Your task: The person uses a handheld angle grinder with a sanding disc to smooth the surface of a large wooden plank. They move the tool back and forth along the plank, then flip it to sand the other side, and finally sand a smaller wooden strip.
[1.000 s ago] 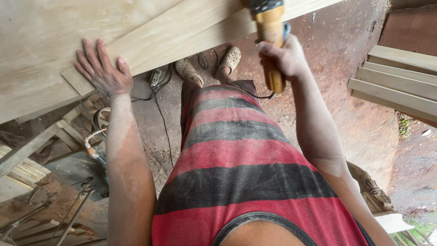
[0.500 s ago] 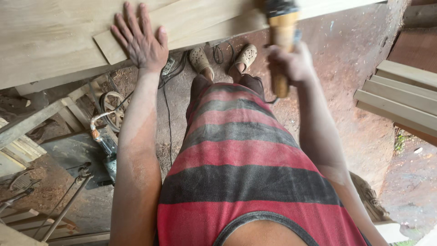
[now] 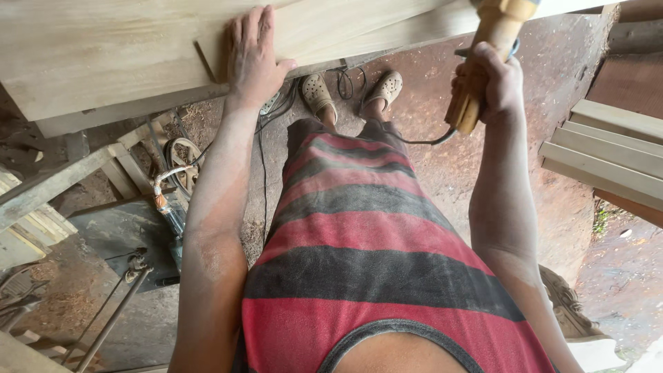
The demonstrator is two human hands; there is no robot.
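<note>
A dirt-floored workshop, with scrap timber and a small wheel (image 3: 181, 157) at the left; the left hand (image 3: 254, 56) lies flat, fingers spread, on the pale wooden board (image 3: 124, 48) across the top; the right hand (image 3: 492, 84) is wrapped around a yellow power tool (image 3: 487, 55), its black cord (image 3: 421, 140) trailing below; stacked planks (image 3: 604, 153) stand at the right.
</note>
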